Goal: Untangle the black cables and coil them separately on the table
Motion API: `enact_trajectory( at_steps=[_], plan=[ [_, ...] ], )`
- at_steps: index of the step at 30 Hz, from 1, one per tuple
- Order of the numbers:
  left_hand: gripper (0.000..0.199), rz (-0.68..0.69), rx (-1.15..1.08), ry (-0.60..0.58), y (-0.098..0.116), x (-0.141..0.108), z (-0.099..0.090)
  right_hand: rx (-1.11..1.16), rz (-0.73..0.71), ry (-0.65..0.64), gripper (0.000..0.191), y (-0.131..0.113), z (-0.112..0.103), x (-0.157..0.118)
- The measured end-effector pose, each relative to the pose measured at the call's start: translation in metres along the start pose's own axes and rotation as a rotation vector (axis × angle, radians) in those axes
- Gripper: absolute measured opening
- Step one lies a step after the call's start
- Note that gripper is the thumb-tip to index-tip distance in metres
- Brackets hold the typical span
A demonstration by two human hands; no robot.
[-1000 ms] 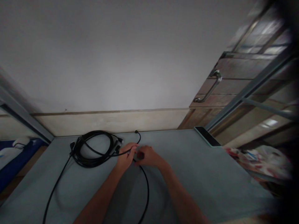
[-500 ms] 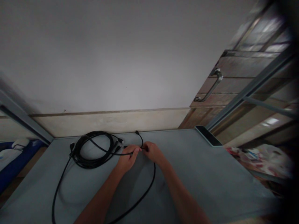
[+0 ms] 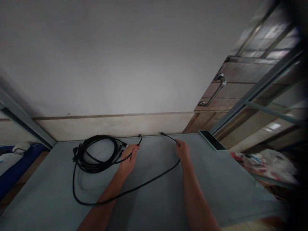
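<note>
A black cable lies in a loose coil (image 3: 84, 162) on the left of the grey table. My left hand (image 3: 128, 157) is closed around a stretch of cable just right of the coil, and a short end with a small plug (image 3: 140, 136) sticks up beyond the fingers. My right hand (image 3: 183, 150) grips another length, whose thin plug end (image 3: 163, 133) points back toward the wall. From the right hand the cable (image 3: 146, 182) sweeps in a wide curve across my left forearm to the coil. Dark connectors (image 3: 123, 144) show at the coil's right edge.
A phone-like slab with a dark face (image 3: 212, 140) lies at the table's back right corner. The wall (image 3: 120, 124) rises behind the table (image 3: 154, 199). Metal posts (image 3: 31, 118) stand at both sides. Plastic bags (image 3: 276, 163) are heaped at the right.
My hands have moved apart: the right one has gone rightward with its cable end, while the left stays near the coil. The hanging cable loop has been drawn up and right.
</note>
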State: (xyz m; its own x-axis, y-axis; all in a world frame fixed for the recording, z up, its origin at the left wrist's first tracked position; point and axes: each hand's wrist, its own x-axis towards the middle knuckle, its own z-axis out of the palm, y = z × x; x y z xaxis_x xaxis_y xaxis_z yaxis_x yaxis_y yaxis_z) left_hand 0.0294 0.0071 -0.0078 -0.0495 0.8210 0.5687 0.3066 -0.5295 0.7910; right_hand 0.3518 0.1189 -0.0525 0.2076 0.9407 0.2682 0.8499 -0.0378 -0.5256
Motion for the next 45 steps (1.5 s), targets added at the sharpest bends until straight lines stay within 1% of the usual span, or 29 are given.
enact_trajectory(
  at_steps=[2, 6, 8, 10, 12, 14, 16, 17, 19, 21, 22, 24, 26, 30, 32, 34, 35, 37, 39, 40, 42, 45],
  plan=[
    [0.025, -0.001, -0.008, 0.027, 0.001, 0.000, -0.001, -0.041, -0.003, -0.016, 0.048, -0.001, 0.001, -0.001],
    [0.025, 0.020, -0.023, 0.030, 0.005, 0.001, -0.001, -0.068, -0.111, -0.016, 0.051, -0.009, 0.007, -0.004],
    [0.024, 0.043, -0.018, 0.026, 0.009, 0.000, 0.000, -0.060, -0.131, 0.007, 0.049, -0.014, 0.008, -0.006],
    [0.024, 0.064, -0.025, -0.002, 0.012, -0.002, 0.003, -0.013, -0.166, 0.057, 0.044, -0.025, 0.008, -0.008],
    [0.024, 0.076, -0.048, -0.054, 0.015, -0.004, 0.006, 0.085, -0.276, 0.098, 0.045, -0.043, 0.008, -0.016],
    [0.025, 0.083, -0.071, -0.103, 0.017, -0.006, 0.009, 0.206, -0.436, 0.091, 0.056, -0.068, 0.010, -0.028],
    [0.026, 0.085, -0.080, -0.143, 0.019, -0.007, 0.011, 0.265, -0.584, -0.004, 0.067, -0.093, 0.012, -0.043],
    [0.026, 0.084, -0.083, -0.159, 0.020, -0.008, 0.011, 0.285, -0.645, -0.057, 0.068, -0.103, 0.013, -0.049],
    [0.026, 0.080, -0.097, -0.185, 0.022, -0.008, 0.010, 0.326, -0.732, -0.132, 0.054, -0.116, 0.013, -0.057],
    [0.025, 0.067, -0.120, -0.201, 0.023, -0.007, 0.008, 0.355, -0.753, -0.139, 0.041, -0.119, 0.010, -0.058],
    [0.025, 0.058, -0.136, -0.208, 0.025, -0.006, 0.007, 0.367, -0.745, -0.129, 0.039, -0.119, 0.007, -0.057],
    [0.025, 0.051, -0.165, -0.224, 0.027, -0.005, 0.006, 0.381, -0.717, -0.125, 0.045, -0.117, 0.004, -0.055],
    [0.026, 0.055, -0.185, -0.241, 0.030, -0.006, 0.006, 0.404, -0.703, -0.152, 0.051, -0.116, 0.004, -0.053],
    [0.028, 0.090, -0.170, -0.262, 0.034, -0.010, 0.006, 0.483, -0.681, -0.202, 0.033, -0.115, 0.013, -0.053],
    [0.031, 0.103, -0.159, -0.219, 0.035, -0.010, 0.005, 0.520, -0.612, -0.196, 0.030, -0.111, 0.016, -0.051],
    [0.038, 0.088, -0.174, -0.116, 0.035, -0.008, 0.003, 0.530, -0.519, -0.167, 0.028, -0.104, 0.014, -0.046],
    [0.042, 0.063, -0.191, -0.047, 0.034, -0.006, 0.001, 0.524, -0.474, -0.142, 0.028, -0.100, 0.011, -0.043],
    [0.051, -0.037, -0.271, 0.130, 0.032, 0.002, -0.005, 0.497, -0.401, -0.087, 0.029, -0.092, 0.005, -0.037],
    [0.057, -0.181, -0.437, 0.302, 0.028, 0.012, -0.013, 0.474, -0.347, -0.047, 0.031, -0.087, -0.002, -0.032],
    [0.058, -0.248, -0.548, 0.363, 0.026, 0.017, -0.019, 0.462, -0.330, -0.046, 0.032, -0.085, -0.004, -0.030],
    [0.058, -0.343, -0.711, 0.404, 0.019, 0.025, -0.029, 0.433, -0.327, -0.101, 0.033, -0.083, -0.007, -0.028],
    [0.059, -0.401, -0.784, 0.409, 0.011, 0.032, -0.039, 0.383, -0.337, -0.216, 0.034, -0.082, -0.008, -0.028]
  ],
)
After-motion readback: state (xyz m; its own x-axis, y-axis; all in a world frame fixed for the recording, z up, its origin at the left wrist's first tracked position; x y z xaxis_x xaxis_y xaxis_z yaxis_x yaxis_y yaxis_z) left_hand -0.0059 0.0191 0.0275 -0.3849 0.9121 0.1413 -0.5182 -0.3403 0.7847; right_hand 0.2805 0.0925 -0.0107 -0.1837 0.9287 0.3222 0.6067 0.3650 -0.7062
